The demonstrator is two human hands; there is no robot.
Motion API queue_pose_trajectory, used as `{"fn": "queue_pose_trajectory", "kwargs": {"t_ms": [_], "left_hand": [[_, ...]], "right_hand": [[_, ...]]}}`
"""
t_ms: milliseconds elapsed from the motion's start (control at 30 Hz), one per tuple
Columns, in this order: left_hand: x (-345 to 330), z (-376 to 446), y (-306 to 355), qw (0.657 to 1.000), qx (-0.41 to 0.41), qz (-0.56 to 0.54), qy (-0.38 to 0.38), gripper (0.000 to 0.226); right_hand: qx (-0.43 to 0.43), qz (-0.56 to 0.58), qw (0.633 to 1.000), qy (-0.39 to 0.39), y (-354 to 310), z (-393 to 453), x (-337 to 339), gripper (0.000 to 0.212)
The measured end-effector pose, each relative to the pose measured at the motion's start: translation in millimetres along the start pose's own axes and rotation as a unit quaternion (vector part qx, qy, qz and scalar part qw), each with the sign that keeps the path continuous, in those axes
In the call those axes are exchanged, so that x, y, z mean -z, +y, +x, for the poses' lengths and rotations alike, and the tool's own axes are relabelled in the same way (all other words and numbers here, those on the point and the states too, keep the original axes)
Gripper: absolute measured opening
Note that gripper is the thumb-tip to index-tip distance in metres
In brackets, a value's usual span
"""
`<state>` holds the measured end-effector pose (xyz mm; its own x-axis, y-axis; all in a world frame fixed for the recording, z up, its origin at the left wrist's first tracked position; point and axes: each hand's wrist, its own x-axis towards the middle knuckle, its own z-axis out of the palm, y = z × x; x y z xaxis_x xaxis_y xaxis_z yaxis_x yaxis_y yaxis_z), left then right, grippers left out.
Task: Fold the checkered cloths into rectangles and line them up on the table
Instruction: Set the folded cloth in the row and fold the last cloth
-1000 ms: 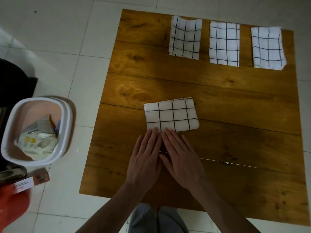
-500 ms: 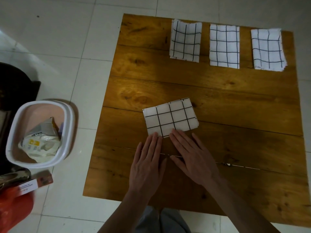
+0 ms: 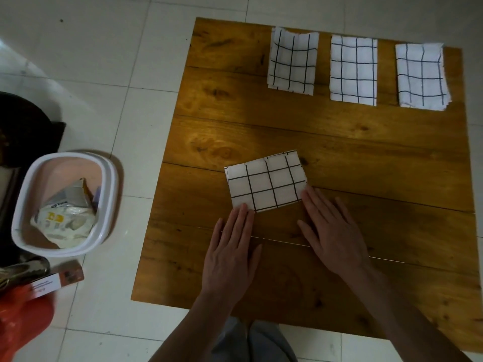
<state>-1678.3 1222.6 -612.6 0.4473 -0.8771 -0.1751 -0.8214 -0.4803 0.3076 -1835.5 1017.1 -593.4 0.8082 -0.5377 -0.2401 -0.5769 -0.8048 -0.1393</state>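
Observation:
A folded white cloth with black checks [image 3: 266, 182] lies slightly tilted on the middle of the wooden table [image 3: 366, 158]. My left hand [image 3: 232, 246] lies flat with straight fingers, its fingertips touching the cloth's near left corner. My right hand [image 3: 332, 228] lies flat too, fingertips at the cloth's near right corner. Three folded checkered cloths stand in a row along the far edge: left cloth [image 3: 292, 61], middle cloth [image 3: 353, 70], right cloth [image 3: 421, 77].
A white bin [image 3: 65, 202] holding crumpled packaging stands on the tiled floor left of the table. A small box [image 3: 56, 279] and an orange bag [image 3: 23, 320] lie at the lower left. My knees show under the table's near edge.
My hands have spread apart from side by side to the cloth's two near corners. The cloth has turned slightly, its right end farther from me.

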Motion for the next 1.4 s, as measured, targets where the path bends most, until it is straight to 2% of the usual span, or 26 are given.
{"fn": "queue_pose_trajectory", "kwargs": {"t_ms": [200,400,467,567,667,767,867,1000,1167,1233,1300,1400], "left_hand": [[2.2,3.4,-3.2,1.0,-0.016,0.018,0.004,0.068],[13.9,12.7,-19.7,0.994,-0.075,0.078,-0.015,0.066],[20.8,17.2,-25.7,0.992,-0.095,0.082,-0.016,0.063],[31.6,28.3,-33.6,0.99,-0.114,0.079,-0.008,0.059],[36.5,40.2,-38.5,0.992,-0.105,0.061,0.011,0.056],[36.6,46.6,-34.9,0.997,-0.06,0.041,0.04,0.053],[36.9,47.2,-15.9,0.995,0.056,0.013,0.081,0.05],[38.0,51.2,14.2,0.977,0.194,-0.039,0.082,0.044],[43.2,65.4,43.7,0.954,0.276,-0.11,0.039,0.041],[45.4,71.6,52.6,0.939,0.309,-0.147,0.026,0.042],[48.7,77.0,59.1,0.925,0.333,-0.183,0.019,0.041],[51.2,80.3,61.4,0.917,0.325,-0.225,0.055,0.035]], "right_hand": [[-0.026,-0.013,0.999,0.032,-11.1,2.6,2.7,0.064],[-0.055,0.038,0.989,0.133,-32.0,15.8,15.6,0.049],[-0.056,0.063,0.989,0.123,-35.8,26.1,20.8,0.05],[-0.059,0.099,0.992,0.055,-40.8,43.3,30.8,0.065],[-0.079,0.118,0.99,0.007,-44.5,56.1,40.0,0.071],[-0.108,0.118,0.987,0.006,-48.3,62.1,46.8,0.067],[-0.168,0.145,0.975,-0.019,-55.4,65.0,50.9,0.068],[-0.22,0.206,0.953,-0.023,-64.0,68.2,50.1,0.057],[-0.244,0.224,0.943,-0.031,-69.5,69.6,46.9,0.046],[-0.241,0.259,0.935,-0.013,-70.5,69.2,44.5,0.044],[-0.242,0.317,0.917,0.008,-71.6,66.8,40.6,0.051],[-0.236,0.377,0.895,0.024,-70.7,61.2,37.1,0.067]]}}
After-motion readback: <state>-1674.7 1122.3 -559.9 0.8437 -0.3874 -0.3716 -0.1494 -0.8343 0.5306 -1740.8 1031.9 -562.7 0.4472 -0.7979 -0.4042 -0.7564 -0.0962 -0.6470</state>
